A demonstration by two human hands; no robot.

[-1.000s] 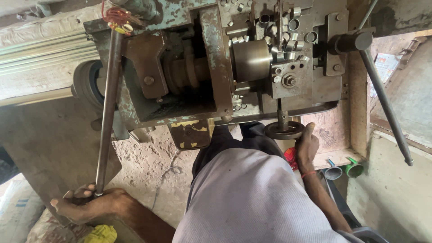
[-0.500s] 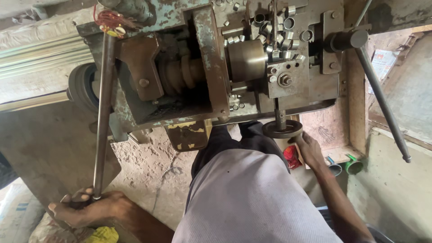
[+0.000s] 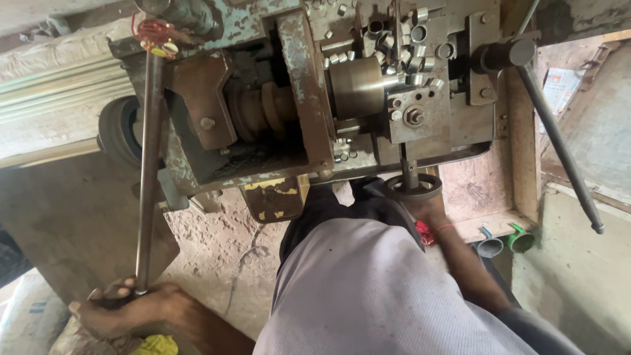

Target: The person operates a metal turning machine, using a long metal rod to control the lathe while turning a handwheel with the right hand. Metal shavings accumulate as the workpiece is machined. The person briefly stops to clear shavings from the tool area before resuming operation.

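The left hand point(image 3: 125, 306) is clenched on the lower end of the long grey steel lever point(image 3: 148, 171), while the right hand point(image 3: 428, 212) grasps the small black handwheel point(image 3: 413, 187) directly above its grip, under the worn green lathe point(image 3: 296, 98).

The worn blue-green metal lathe machine point(image 3: 302, 98) stands at the far side. A long steel lever rod point(image 3: 148, 171) runs from its far left corner down to the near left, where the left hand point(image 3: 128, 307) wraps its end. A small round black handwheel point(image 3: 413, 187) hangs at the machine's near edge, right of centre, with the right hand point(image 3: 428, 213) just beneath it. Short silver metal sleeves point(image 3: 401, 36) lie on the machine's far right top. A dark angled lever bar point(image 3: 555, 138) slants down at the right. Two small funnels point(image 3: 505, 242) sit near right.
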